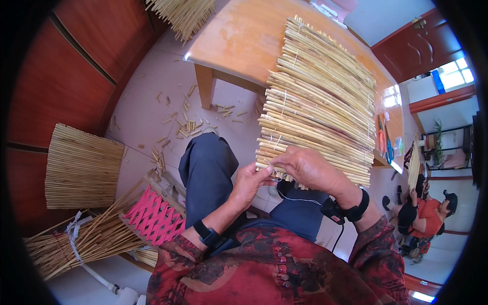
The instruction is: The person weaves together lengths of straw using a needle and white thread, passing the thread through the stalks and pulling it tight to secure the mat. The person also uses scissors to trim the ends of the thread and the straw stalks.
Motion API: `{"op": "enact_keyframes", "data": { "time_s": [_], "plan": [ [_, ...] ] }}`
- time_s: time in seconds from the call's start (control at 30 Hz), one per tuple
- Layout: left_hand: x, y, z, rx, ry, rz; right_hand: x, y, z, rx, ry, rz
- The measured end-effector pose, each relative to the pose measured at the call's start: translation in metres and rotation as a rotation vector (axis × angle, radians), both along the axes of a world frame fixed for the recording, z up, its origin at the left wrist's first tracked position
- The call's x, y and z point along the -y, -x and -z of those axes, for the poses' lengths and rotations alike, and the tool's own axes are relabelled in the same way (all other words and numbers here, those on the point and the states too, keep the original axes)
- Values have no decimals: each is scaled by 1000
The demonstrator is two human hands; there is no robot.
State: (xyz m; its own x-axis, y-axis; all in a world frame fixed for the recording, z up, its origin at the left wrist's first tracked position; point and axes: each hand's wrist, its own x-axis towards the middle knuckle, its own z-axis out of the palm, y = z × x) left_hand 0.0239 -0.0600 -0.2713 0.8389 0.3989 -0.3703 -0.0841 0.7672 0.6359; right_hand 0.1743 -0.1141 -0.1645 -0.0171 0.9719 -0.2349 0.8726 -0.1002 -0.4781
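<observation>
A mat of pale reed stalks (320,96), tied in rows with thin string, lies on a wooden table (239,40) and overhangs its near edge toward my lap. My left hand (249,183) pinches the end of the nearest stalk and the string at the mat's lower left corner. My right hand (307,168) lies over the mat's near edge, its fingers closed on the last stalks beside the left hand. Both wrists wear black bands, and a thin cable hangs from the right one.
Cut stalk pieces litter the floor (178,127) by the table leg. A finished reed mat (81,168) leans at left, a tied stalk bundle (76,244) and a pink folding rack (155,216) lie lower left. Scissors (384,140) rest on the table. A person in orange (432,213) sits at right.
</observation>
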Motion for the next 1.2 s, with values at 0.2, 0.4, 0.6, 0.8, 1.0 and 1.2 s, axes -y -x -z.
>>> {"op": "enact_keyframes", "data": {
  "time_s": [0.2,0.4,0.6,0.8,1.0,1.2],
  "plan": [
    [3,-2,3,6,-30,-37,-4,-2,-2,-3,35,6],
    [3,-4,9,64,-33,-60,-7,-3,-2,-19,29,0],
    [-1,-3,12,56,-84,-32,-9,-1,-2,23,45,-26],
    [-3,-4,14,72,-90,-36,-7,-4,-4,34,94,21],
    [-5,-6,19,78,-124,-89,9,-16,-9,-146,-10,178],
    [-2,-8,22,89,-129,-108,2,2,4,-62,-115,73]
  ]
}}
